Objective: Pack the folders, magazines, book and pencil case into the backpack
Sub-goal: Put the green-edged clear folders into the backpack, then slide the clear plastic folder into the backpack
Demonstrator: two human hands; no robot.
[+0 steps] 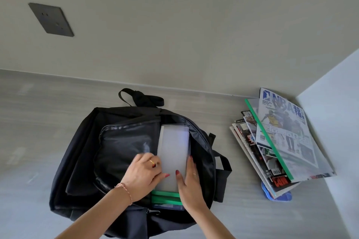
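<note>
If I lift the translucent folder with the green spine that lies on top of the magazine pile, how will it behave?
The translucent plastic folder with the green spine is a thin sheet, so it will probably flex and sag away from the spine. It looks light. Its glossy surface rests on a glossy NBA magazine in a slanted, fanned pile, so it may slide easily.

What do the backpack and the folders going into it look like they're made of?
Backpack: matte black woven fabric, likely nylon or polyester, since it sags and creases. Folders: thin frosted translucent plastic with glossy green spine bars; they look semi-rigid.
</note>
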